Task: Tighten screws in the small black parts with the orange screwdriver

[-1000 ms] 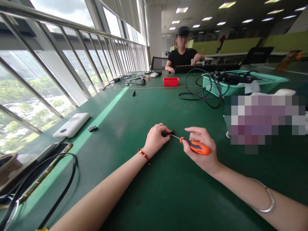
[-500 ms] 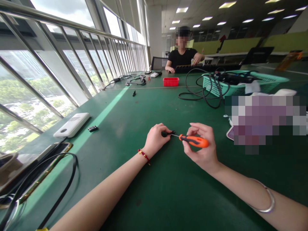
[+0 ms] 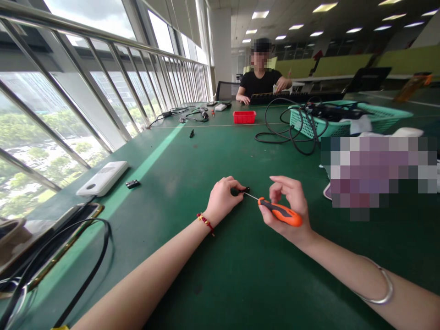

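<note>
Near the middle of the green table (image 3: 165, 169), my left hand (image 3: 225, 197) is closed, pinching a small black part (image 3: 246, 189) between thumb and fingers. Most of that part is hidden, so its kind is unclear. My right hand (image 3: 292, 206) holds a screwdriver (image 3: 283, 214) with an orange and dark grey handle, which rests against the thumb and palm while the index finger is raised off it. The thin metal shaft points left, its tip at the black part. Whether the tip sits in a screw is too small to tell.
A small black piece (image 3: 132, 184) and a white power bank (image 3: 103, 178) lie left, near a phone (image 3: 65, 247) and black cable (image 3: 103, 247). Farther back are a red tray (image 3: 244, 117), a teal basket (image 3: 385, 112) with cables, and a seated person (image 3: 260, 82).
The screwdriver's handle has swung down and slightly right, so the shaft slants more. My right index finger has lifted off the handle. My left hand stays in place.
</note>
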`<state>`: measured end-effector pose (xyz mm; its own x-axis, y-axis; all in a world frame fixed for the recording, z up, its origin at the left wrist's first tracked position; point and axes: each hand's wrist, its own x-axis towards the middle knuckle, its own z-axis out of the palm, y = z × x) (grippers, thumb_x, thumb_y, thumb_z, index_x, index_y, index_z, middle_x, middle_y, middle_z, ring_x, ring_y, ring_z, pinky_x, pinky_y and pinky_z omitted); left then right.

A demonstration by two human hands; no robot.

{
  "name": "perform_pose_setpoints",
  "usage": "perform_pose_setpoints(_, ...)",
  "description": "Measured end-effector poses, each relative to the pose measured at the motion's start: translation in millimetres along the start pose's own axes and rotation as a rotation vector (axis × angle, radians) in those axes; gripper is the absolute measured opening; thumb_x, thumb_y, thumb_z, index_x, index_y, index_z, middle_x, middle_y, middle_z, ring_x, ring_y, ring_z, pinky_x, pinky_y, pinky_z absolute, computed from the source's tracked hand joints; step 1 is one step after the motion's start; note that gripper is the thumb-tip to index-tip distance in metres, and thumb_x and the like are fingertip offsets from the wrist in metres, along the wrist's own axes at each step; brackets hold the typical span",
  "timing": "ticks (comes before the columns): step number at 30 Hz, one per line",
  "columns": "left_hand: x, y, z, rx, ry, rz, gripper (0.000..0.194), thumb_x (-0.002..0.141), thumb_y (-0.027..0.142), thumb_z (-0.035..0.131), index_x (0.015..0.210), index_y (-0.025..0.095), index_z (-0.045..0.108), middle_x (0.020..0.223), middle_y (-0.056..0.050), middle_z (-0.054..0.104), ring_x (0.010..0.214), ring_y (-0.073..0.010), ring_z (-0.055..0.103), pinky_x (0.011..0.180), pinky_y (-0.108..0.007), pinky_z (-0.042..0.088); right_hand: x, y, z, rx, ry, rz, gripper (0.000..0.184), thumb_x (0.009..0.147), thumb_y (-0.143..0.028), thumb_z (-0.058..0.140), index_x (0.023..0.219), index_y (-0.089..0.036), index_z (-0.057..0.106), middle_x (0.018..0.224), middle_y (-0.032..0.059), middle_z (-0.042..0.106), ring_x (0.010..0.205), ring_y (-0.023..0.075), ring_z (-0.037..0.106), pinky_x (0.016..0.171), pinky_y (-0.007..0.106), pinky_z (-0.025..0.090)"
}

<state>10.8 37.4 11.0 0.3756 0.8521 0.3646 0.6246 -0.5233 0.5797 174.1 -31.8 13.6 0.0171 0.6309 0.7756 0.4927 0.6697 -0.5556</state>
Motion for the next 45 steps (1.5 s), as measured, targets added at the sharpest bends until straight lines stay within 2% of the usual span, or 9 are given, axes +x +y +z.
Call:
perform_pose_setpoints(4, -0.1, 0.8, -0.6, 0.002, 0.004, 0.0, 0.011, 0.069, 0.014, 0.061, 0.075, 0.019, 0.069, 0.079, -0.001, 0.063, 0.078, -0.0159, 0.058, 0.074, -0.027, 0.047, -0.3, -3.8, -2.5, -0.083, -0.116, 0.018, 0.016, 0.074, -0.018, 0.059, 0.088, -0.022, 0.054, 0.047, -0.009, 0.042, 0.043, 0.0087, 0.043, 0.05, 0.023, 0.041)
perform_pose_setpoints(5, -0.2, 1.1, -0.8, 0.004, 0.006, -0.001, 0.011, 0.069, 0.014, 0.061, 0.075, 0.019, 0.069, 0.079, -0.001, 0.063, 0.078, -0.0159, 0.059, 0.074, -0.027, 0.048, -0.7, -3.9, -2.2, -0.075, -0.106, 0.025, 0.018, 0.074, -0.018, 0.059, 0.09, -0.022, 0.054, 0.049, -0.0081, 0.045, 0.045, 0.0092, 0.045, 0.052, 0.024, 0.043)
perform_pose_setpoints(9, 0.0, 1.2, -1.2, 0.013, 0.009, -0.002, 0.011, 0.069, 0.014, 0.061, 0.075, 0.019, 0.069, 0.079, -0.001, 0.063, 0.078, -0.0159, 0.058, 0.073, -0.027, 0.047, -1.2, -0.4, 0.5, 0.005, 0.047, 0.044, 0.047, 0.069, -0.02, 0.063, 0.112, -0.021, 0.045, 0.074, -0.0017, 0.053, 0.063, 0.013, 0.054, 0.06, 0.028, 0.048)
perform_pose_setpoints(10, 0.1, 0.9, -1.2, 0.015, 0.009, 0.0, 0.011, 0.069, 0.014, 0.061, 0.075, 0.019, 0.069, 0.079, -0.001, 0.063, 0.078, -0.0159, 0.058, 0.073, -0.027, 0.047, -1.0, 0.4, 0.5, 0.002, 0.041, 0.044, 0.045, 0.068, -0.02, 0.063, 0.11, -0.021, 0.046, 0.074, -0.0019, 0.053, 0.061, 0.0128, 0.054, 0.059, 0.027, 0.047)
perform_pose_setpoints(14, 0.4, -0.7, -0.6, 0.021, 0.005, 0.001, 0.011, 0.068, 0.014, 0.061, 0.075, 0.019, 0.069, 0.08, -0.001, 0.064, 0.078, -0.0161, 0.058, 0.073, -0.027, 0.047, 1.2, -0.6, -3.5, -0.025, -0.153, 0.045, 0.004, 0.076, -0.017, 0.055, 0.077, -0.02, 0.054, 0.053, -0.006, 0.051, 0.044, 0.0085, 0.048, 0.047, 0.022, 0.039)
perform_pose_setpoints(22, -0.9, -2.0, -2.1, 0.038, 0.018, -0.006, 0.012, 0.069, 0.014, 0.059, 0.075, 0.019, 0.068, 0.081, -0.001, 0.064, 0.078, -0.0161, 0.057, 0.075, -0.028, 0.047, 7.1, 0.3, -8.3, -0.032, -0.002, 0.133, 0.013, 0.077, -0.017, 0.05, 0.065, -0.019, 0.052, 0.053, -0.0042, 0.056, 0.041, 0.0077, 0.048, 0.043, 0.02, 0.037)
perform_pose_setpoints(35, 1.3, -6.2, -4.4, 0.082, 0.01, 0.026, 0.011, 0.069, 0.016, 0.059, 0.075, 0.021, 0.068, 0.082, -0.001, 0.063, 0.081, -0.0172, 0.057, 0.076, -0.029, 0.046, 5.7, 3.5, -7.9, -0.035, -0.022, 0.146, 0.011, 0.077, -0.018, 0.05, 0.067, -0.02, 0.052, 0.054, -0.0037, 0.058, 0.042, 0.0084, 0.048, 0.043, 0.021, 0.038)
perform_pose_setpoints(39, 1.3, -7.6, -3.5, 0.069, 0.018, 0.037, 0.011, 0.069, 0.015, 0.059, 0.075, 0.02, 0.067, 0.082, 0.0, 0.062, 0.08, -0.0167, 0.056, 0.077, -0.029, 0.046, 5.8, 5.0, -6.9, 0.021, -0.068, 0.162, 0.01, 0.078, -0.017, 0.05, 0.068, -0.02, 0.051, 0.052, -0.0052, 0.054, 0.04, 0.0074, 0.046, 0.042, 0.02, 0.035)
perform_pose_setpoints(45, 1.6, -8.4, -3.7, 0.053, 0.009, 0.032, 0.012, 0.068, 0.014, 0.059, 0.074, 0.02, 0.067, 0.081, -0.001, 0.062, 0.081, -0.017, 0.056, 0.078, -0.03, 0.046, 5.3, 4.1, -5.3, 0.055, -0.059, 0.237, 0.004, 0.077, -0.018, 0.052, 0.074, -0.02, 0.051, 0.053, -0.0061, 0.052, 0.041, 0.0075, 0.045, 0.042, 0.021, 0.035)
